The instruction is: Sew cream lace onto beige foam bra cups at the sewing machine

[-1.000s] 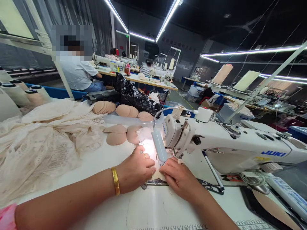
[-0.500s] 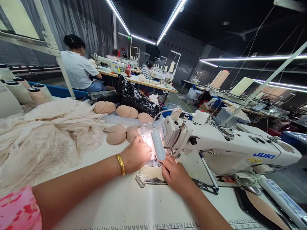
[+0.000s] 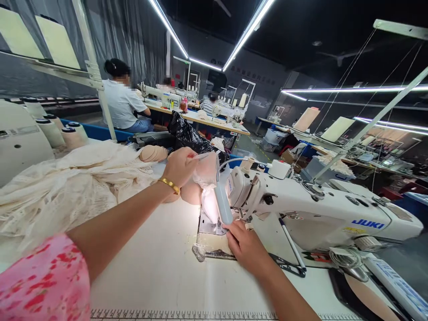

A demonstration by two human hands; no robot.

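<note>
My left hand (image 3: 181, 167), with a gold bangle at the wrist, is raised and pinches the edge of a sheer pale fabric (image 3: 205, 168). That fabric runs down to a whitish lace piece (image 3: 210, 203) under the head of a JUKI sewing machine (image 3: 242, 189). Beside the metal needle plate (image 3: 207, 226) my right hand (image 3: 245, 244) rests with curled fingers; their tips are partly hidden at the lower end of a lit lamp (image 3: 222, 205), and what they grip does not show. Beige oval pads (image 3: 191, 193) lie behind the fabric.
Cream lace fabric (image 3: 76, 178) is heaped at the left, below thread cones (image 3: 75, 133). A black plastic bag (image 3: 187, 133) stands beyond the table. At the right lie a white-handled tool (image 3: 292, 245) and a black tray (image 3: 341, 285). A co-worker (image 3: 122, 100) sits further back.
My left hand has risen and moved away from the needle area, lifting the sheer fabric. My right hand has stayed nearly in place. The view has shifted slightly.
</note>
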